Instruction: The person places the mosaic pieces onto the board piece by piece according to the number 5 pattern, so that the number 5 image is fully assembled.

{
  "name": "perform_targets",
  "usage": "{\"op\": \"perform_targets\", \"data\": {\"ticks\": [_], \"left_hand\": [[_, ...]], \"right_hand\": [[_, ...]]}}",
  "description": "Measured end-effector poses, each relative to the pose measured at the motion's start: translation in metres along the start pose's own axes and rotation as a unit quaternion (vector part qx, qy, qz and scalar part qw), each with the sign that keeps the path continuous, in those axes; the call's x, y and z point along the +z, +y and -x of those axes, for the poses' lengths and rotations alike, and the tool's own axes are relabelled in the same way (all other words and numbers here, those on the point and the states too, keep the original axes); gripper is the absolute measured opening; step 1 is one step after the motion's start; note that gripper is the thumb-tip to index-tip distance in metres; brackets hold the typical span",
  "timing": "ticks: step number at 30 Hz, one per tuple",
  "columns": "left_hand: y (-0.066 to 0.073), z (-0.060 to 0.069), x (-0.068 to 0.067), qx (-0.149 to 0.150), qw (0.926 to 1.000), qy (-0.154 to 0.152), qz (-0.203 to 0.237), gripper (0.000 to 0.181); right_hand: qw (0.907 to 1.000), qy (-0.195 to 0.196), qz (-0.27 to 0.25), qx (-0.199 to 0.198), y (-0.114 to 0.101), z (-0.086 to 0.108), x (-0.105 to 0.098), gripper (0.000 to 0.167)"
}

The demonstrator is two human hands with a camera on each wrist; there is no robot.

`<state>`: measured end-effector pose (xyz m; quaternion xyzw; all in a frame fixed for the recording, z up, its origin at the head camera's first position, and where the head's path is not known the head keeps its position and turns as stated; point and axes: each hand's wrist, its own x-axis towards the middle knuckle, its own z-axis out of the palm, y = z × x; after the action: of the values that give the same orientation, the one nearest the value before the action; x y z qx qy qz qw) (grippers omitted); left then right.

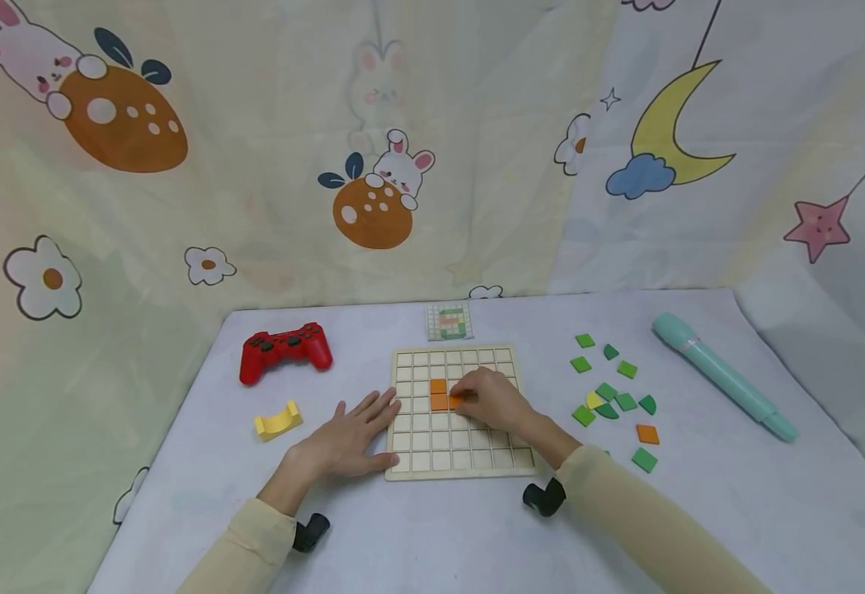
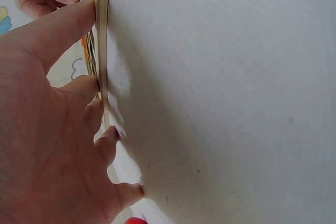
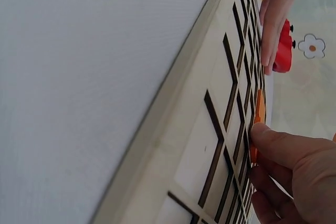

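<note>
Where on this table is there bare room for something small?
Bare: between the red controller and the picture card; along the near edge of the grid board, between left sleeve and right sleeve; between right sleeve and the near end of the teal tube. Crowded: right of the board, among loose tiles, and around the right hand.

Plain beige sleeves (image 1: pixel 640 516) and stubby black wrist cameras (image 1: pixel 544 498) adjoin bare hands (image 1: pixel 341 445).

The board (image 1: pixel 462 474) looks like pale matt wood — the tiles (image 1: pixel 439 402) smooth, their material unclear. Controller (image 1: pixel 286 346) and marker (image 1: pixel 725 378) look like smooth plastic; the curtain (image 1: pixel 269 165) is creased cloth — the sleeves (image 1: pixel 647 520) matt cloth.
</note>
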<state>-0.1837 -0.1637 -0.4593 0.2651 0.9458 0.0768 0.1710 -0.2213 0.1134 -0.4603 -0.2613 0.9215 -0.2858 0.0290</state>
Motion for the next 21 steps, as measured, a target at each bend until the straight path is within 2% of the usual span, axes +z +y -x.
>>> {"op": "perform_targets", "data": {"ticks": [6,15,21], "left_hand": [[0.001,0.001,-0.001,0.006,1.0000,0.003,0.004,0.082],[0.000,0.002,-0.001,-0.001,1.0000,0.001,0.003,0.083],[-0.001,0.001,-0.001,0.003,1.0000,0.000,0.005,0.082]], "right_hand": [[0.9999,-0.008,0.008,0.007,0.000,0.000,-0.002,0.025],[1.0000,-0.002,-0.006,-0.001,0.003,0.004,-0.006,0.027],[0.9988,0.014,-0.026,0.038,0.019,0.017,-0.021,0.027]]}}
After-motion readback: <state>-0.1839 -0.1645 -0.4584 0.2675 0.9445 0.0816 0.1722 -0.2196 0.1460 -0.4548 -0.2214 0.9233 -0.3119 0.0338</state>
